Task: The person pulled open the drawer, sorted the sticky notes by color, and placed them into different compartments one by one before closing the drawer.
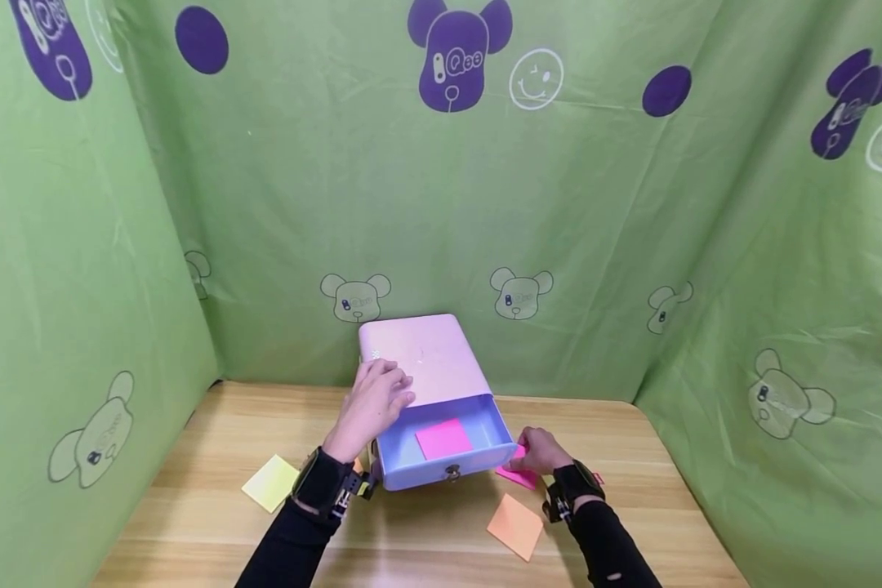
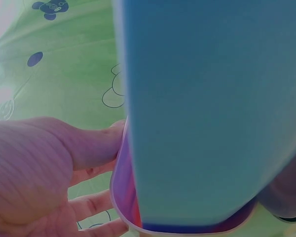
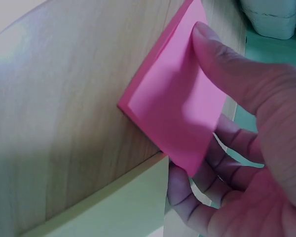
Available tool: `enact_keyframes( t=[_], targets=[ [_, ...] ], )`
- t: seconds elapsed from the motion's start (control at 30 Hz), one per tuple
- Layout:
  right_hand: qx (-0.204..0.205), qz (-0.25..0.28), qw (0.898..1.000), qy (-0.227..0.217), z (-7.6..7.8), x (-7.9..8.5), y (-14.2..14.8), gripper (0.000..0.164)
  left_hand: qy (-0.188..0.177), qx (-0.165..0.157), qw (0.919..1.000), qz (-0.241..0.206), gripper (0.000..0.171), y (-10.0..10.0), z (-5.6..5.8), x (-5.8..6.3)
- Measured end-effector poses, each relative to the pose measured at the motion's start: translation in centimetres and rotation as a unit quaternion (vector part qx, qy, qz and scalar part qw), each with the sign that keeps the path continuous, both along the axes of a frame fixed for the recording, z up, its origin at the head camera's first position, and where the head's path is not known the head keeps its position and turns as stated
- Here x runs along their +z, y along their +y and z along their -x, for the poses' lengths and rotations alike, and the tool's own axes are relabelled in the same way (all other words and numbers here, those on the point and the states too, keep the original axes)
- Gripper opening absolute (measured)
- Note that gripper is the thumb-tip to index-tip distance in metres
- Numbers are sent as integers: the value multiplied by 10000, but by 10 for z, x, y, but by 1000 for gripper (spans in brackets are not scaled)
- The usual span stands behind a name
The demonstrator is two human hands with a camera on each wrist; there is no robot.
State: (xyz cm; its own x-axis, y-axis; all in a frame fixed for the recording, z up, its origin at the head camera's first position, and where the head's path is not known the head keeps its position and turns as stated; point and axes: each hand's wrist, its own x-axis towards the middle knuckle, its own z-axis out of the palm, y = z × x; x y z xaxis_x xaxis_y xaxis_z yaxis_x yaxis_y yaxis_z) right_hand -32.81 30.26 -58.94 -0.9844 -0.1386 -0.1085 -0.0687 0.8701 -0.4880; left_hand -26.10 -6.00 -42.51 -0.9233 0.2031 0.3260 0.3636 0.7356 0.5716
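Evidently the right hand [image 1: 542, 452] pinches the pink pad [image 3: 177, 98], lower right of centre in the head view, beside the drawer [image 1: 419, 476]; too low a lift could snag it there. The left hand [image 1: 371, 406], fingers apart, touches the box [image 1: 429, 351] (a shove might shift it).

The left hand [image 1: 371, 404] hides the pink box's [image 1: 429, 351] corner.

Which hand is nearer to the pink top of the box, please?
The left hand: it is at the left edge of the pink top. The right hand is farther, by the front right corner of the drawer, holding a pink pad.
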Motion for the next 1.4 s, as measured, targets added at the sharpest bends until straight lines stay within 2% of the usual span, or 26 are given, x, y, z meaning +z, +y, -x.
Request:
enact_keyframes(
  t=[0.17, 0.47, 0.7, 0.83, 1.07, 1.13, 1.4],
  targets=[
    [-146, 149, 9995, -229, -3, -1, 1, 50, -27, 10, 10000, 5, 22, 1, 1, -1],
    [-210, 307, 9988, -328, -6, 5, -3, 43, -45, 69, 10000, 5, 21, 3, 0, 1],
    [-372, 376, 9981, -328, -7, 2, 0, 49, -81, 49, 9999, 35, 23, 3, -1, -1],
    [-354, 534, 9977, -214, -8, 4, 2, 38, -19, 42, 10000, -1, 22, 3, -2, 0],
    [-242, 732, 9965, 320, -4, 3, 10, 15, -36, 34, 10000, -8, 22, 3, -1, 1],
    [-294, 828, 9952, 421, -4, 3, 13, 15, -51, 47, 10000, -14, 22, 3, -1, 0],
    [-967, 1515, 9834, 236, -8, 8, 22, 32, -14, 36, 10000, -8, 22, 4, -2, -1]
  ],
)
